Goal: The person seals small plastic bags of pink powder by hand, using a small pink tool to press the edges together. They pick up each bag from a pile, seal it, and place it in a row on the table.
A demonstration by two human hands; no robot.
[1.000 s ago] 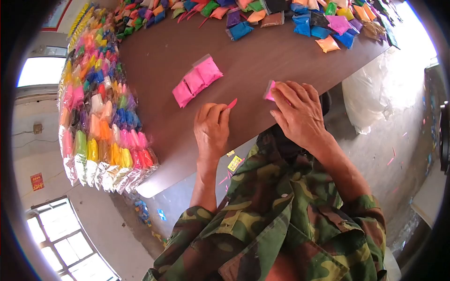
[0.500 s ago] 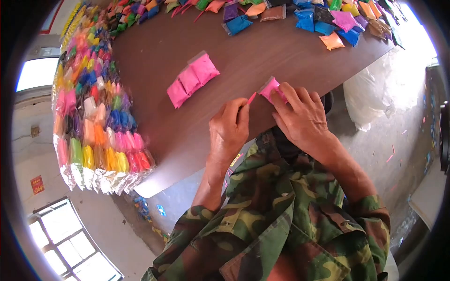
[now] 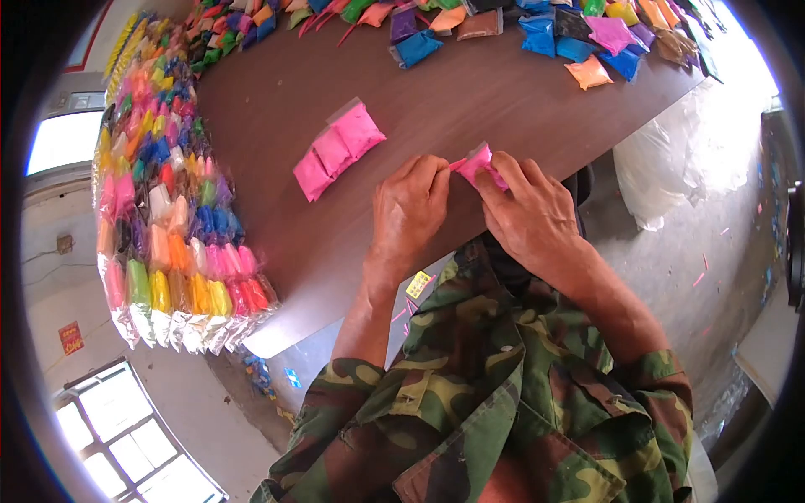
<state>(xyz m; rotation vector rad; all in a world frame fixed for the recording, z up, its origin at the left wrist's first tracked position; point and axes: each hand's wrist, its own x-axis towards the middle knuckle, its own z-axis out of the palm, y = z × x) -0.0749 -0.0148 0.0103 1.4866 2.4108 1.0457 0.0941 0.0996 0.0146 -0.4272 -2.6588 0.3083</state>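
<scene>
A small pink packet in clear film is pinched under the fingers of my right hand, near the front edge of the brown table. My left hand is closed around a thin pink stick, whose tip touches the packet's left end. Most of the stick is hidden by my fingers. Farther left on the table lies a joined strip of pink packets, apart from both hands.
Stacked bags of many-coloured packets line the table's left side. Loose coloured packets are heaped along the far edge of the table. A large white plastic bag stands beyond the right edge.
My left hand has moved slightly right and up, bringing the pink stick against the packet's end. The packet has tilted in my right hand. The view has shifted a little.
</scene>
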